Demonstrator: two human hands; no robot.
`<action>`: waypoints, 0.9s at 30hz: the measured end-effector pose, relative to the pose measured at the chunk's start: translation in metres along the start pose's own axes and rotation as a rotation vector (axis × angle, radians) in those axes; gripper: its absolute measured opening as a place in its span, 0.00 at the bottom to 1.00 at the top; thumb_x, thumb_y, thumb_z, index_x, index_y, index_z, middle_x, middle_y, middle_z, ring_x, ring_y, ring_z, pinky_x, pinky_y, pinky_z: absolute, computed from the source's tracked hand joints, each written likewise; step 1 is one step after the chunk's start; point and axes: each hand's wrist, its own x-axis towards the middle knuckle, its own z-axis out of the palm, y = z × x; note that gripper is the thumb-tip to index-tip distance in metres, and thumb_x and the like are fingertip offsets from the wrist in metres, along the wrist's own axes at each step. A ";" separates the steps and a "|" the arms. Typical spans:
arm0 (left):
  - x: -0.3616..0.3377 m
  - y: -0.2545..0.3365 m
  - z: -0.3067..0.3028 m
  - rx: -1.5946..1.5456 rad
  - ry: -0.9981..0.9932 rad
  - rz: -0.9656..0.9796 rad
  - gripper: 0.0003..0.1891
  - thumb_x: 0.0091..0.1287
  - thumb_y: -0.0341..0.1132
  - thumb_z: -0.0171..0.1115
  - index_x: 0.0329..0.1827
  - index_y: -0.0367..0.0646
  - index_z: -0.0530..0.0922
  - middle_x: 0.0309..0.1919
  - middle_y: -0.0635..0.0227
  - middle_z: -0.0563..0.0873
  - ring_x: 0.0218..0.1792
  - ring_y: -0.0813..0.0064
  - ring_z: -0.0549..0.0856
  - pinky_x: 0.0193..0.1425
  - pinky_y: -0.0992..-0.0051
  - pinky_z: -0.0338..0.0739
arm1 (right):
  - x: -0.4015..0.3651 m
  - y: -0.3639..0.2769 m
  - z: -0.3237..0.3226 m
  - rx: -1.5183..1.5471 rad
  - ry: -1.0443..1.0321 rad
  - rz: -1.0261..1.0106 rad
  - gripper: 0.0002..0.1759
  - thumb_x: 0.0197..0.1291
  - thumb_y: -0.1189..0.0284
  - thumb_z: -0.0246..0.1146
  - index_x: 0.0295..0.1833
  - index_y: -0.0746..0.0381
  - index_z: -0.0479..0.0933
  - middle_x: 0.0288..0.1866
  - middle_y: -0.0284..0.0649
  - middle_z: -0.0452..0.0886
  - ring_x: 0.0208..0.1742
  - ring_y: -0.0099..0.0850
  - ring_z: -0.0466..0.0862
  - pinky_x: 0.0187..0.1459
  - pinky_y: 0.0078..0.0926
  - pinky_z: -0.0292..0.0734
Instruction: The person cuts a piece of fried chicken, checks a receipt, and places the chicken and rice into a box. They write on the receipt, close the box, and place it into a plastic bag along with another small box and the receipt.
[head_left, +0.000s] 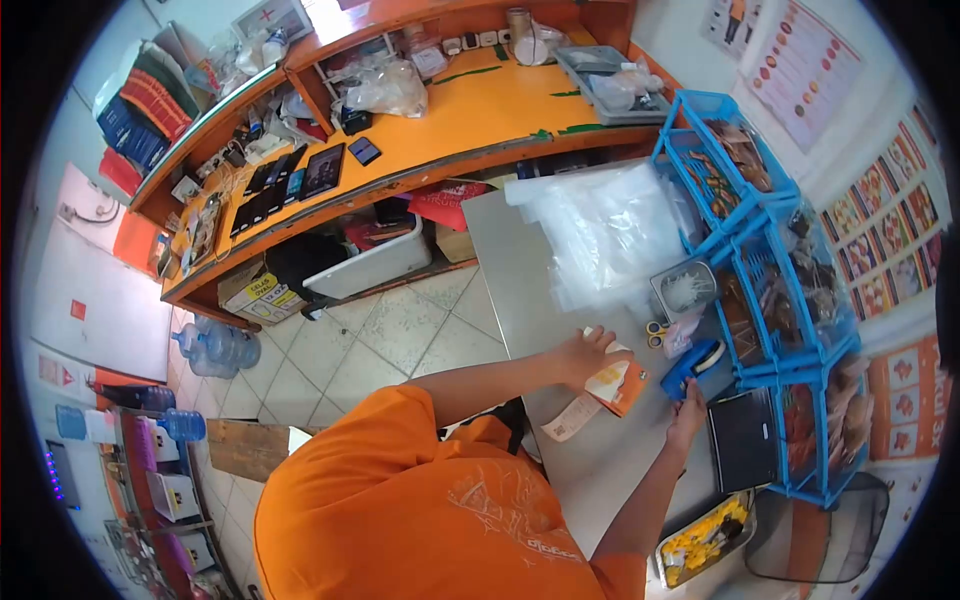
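My left hand [588,362] is closed on the upper edge of an orange-and-white paper packet [617,384] above the steel table. A printed paper slip [572,416] hangs from the packet's lower left side. My right hand [686,410] has its fingers pinched together at the near end of a blue tape dispenser [692,371]. Whatever lies between those fingertips is too small to make out. Yellow-handled scissors [656,334] rest beyond the packet, beside a small clear plastic bag [681,336].
Clear plastic bags [615,235] cover the table's far part, near a metal container [685,288]. Stacked blue baskets [770,290] line the right side. A black flat device [743,440] and a tray of yellow pieces [706,540] lie nearer. Phones [270,188] sit on the orange counter [470,105].
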 end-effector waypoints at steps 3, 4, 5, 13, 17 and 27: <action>0.000 -0.006 0.006 -0.083 0.022 0.033 0.61 0.41 0.47 0.82 0.80 0.71 0.53 0.67 0.54 0.67 0.70 0.45 0.65 0.65 0.45 0.69 | 0.000 0.005 -0.004 0.178 -0.077 0.037 0.15 0.71 0.61 0.66 0.53 0.61 0.81 0.41 0.28 0.80 0.29 0.16 0.69 0.29 0.17 0.66; -0.001 -0.007 0.006 -0.090 0.020 0.034 0.61 0.41 0.47 0.82 0.80 0.71 0.53 0.67 0.54 0.67 0.70 0.45 0.65 0.65 0.45 0.69 | 0.000 0.015 -0.007 0.358 -0.079 -0.021 0.13 0.69 0.62 0.68 0.49 0.61 0.82 0.41 0.30 0.81 0.32 0.17 0.73 0.33 0.17 0.70; -0.001 -0.007 0.006 -0.088 0.023 0.025 0.60 0.41 0.47 0.82 0.80 0.70 0.55 0.67 0.53 0.67 0.70 0.44 0.65 0.64 0.44 0.69 | 0.001 0.025 -0.007 0.542 -0.075 -0.082 0.12 0.68 0.64 0.69 0.46 0.62 0.82 0.41 0.31 0.83 0.36 0.19 0.76 0.38 0.18 0.74; 0.002 -0.013 0.002 -0.117 0.067 0.080 0.53 0.46 0.51 0.80 0.78 0.63 0.61 0.66 0.47 0.68 0.68 0.40 0.67 0.63 0.42 0.71 | -0.005 0.070 0.009 -0.673 0.472 -0.654 0.16 0.58 0.67 0.71 0.29 0.70 0.80 0.31 0.54 0.82 0.36 0.47 0.81 0.45 0.41 0.76; 0.003 -0.012 -0.020 -0.229 -0.030 0.051 0.55 0.45 0.45 0.80 0.78 0.60 0.58 0.62 0.48 0.69 0.66 0.41 0.68 0.63 0.47 0.74 | -0.038 0.054 -0.017 -0.356 0.400 -0.481 0.11 0.66 0.70 0.66 0.33 0.66 0.79 0.27 0.43 0.82 0.27 0.33 0.81 0.32 0.32 0.75; 0.023 0.016 -0.057 -0.934 -0.352 0.040 0.59 0.47 0.45 0.80 0.78 0.59 0.47 0.65 0.43 0.68 0.68 0.48 0.71 0.70 0.55 0.69 | -0.194 -0.038 0.063 0.305 -0.082 -0.139 0.14 0.72 0.66 0.64 0.36 0.65 0.78 0.18 0.32 0.77 0.14 0.17 0.70 0.16 0.18 0.63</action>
